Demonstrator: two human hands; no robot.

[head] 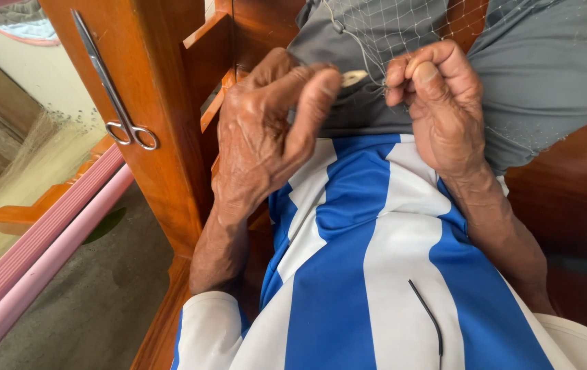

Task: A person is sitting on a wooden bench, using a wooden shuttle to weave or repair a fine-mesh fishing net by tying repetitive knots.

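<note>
Netting (403,31) of fine pale mesh lies over the grey-clad lap, its edge pinched in the right hand (437,103). The left hand (266,130) is closed on a small pale netting needle (355,77), apparently mid-knot; next, the thread needs drawing tight.

Hands: two, a left hand (266,130) and a right hand (437,103), both pinched shut at the fingertips
Netting needles: one, a small pale needle (355,77) showing between the two hands
Nets: one, a fine pale net (403,27) spread over the lap
Scissors: one pair of metal scissors (112,89), lying on the wooden armrest (163,157)
Armrests: one
Striped shirts: one, a blue and white shirt (369,260)
Black cords: one, a thin cord (427,315) on the shirt
</note>
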